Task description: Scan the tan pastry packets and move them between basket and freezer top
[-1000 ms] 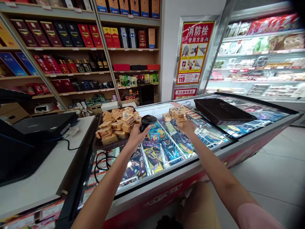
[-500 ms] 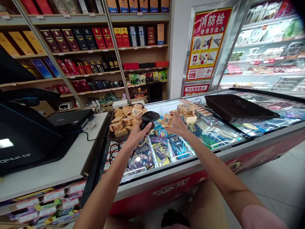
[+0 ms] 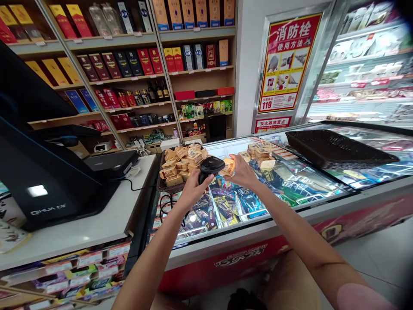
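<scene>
My left hand point(image 3: 194, 189) is closed round the handle of a black barcode scanner point(image 3: 211, 163). Between the fingers of my right hand point(image 3: 242, 172) is a small tan snack packet point(image 3: 228, 167), lit brightly right at the scanner's head. Whether the two touch I cannot tell. Behind my left hand, a dark basket point(image 3: 170, 188) holds a heap of similar packets point(image 3: 183, 159). Past my right hand, a smaller stack of such packets point(image 3: 263, 154) rests on the glass lid of a chest freezer point(image 3: 287, 185).
On the freezer's right part lies a dark woven tray point(image 3: 338, 148). To the left, a dark checkout terminal point(image 3: 58, 185) stands on a white counter point(image 3: 106, 217). A black cable point(image 3: 164, 206) loops below my left hand. Shelves of boxed goods point(image 3: 151, 60) line the back wall.
The scanner's head and the packet have come closer together. The packet is now brightly lit and its face is turned toward the scanner. My view has shifted slightly left.
</scene>
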`<control>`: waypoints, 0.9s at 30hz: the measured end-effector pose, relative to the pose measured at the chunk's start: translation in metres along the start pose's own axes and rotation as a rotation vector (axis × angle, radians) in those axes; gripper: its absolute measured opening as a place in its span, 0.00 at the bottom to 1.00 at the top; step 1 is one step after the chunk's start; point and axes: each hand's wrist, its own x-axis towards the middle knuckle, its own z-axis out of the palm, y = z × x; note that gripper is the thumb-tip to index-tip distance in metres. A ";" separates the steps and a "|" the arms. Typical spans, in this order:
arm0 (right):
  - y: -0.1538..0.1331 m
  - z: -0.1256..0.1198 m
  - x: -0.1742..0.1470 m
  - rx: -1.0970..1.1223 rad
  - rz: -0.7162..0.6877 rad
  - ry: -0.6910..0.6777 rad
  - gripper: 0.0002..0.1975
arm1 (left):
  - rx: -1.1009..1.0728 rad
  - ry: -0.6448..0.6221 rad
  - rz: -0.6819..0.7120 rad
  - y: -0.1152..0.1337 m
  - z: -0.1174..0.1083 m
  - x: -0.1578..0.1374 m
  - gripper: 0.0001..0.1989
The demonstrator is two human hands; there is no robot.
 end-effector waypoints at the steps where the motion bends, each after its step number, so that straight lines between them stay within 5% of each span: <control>1: 0.000 0.002 0.000 0.005 -0.002 0.001 0.42 | -0.003 0.002 -0.002 -0.002 0.000 -0.001 0.24; 8: -0.018 0.019 0.005 0.052 -0.055 0.019 0.40 | -0.091 0.037 -0.111 -0.014 -0.018 -0.017 0.22; 18: -0.096 0.091 0.052 0.238 -0.406 -0.114 0.34 | -0.099 0.410 -0.202 -0.032 -0.100 -0.040 0.26; 23: -0.106 0.103 0.049 0.206 -0.519 -0.130 0.24 | -0.100 0.403 -0.203 -0.034 -0.101 -0.041 0.25; 27: -0.076 0.089 0.037 0.217 -0.406 -0.037 0.20 | -0.116 0.354 -0.209 -0.027 -0.081 -0.029 0.26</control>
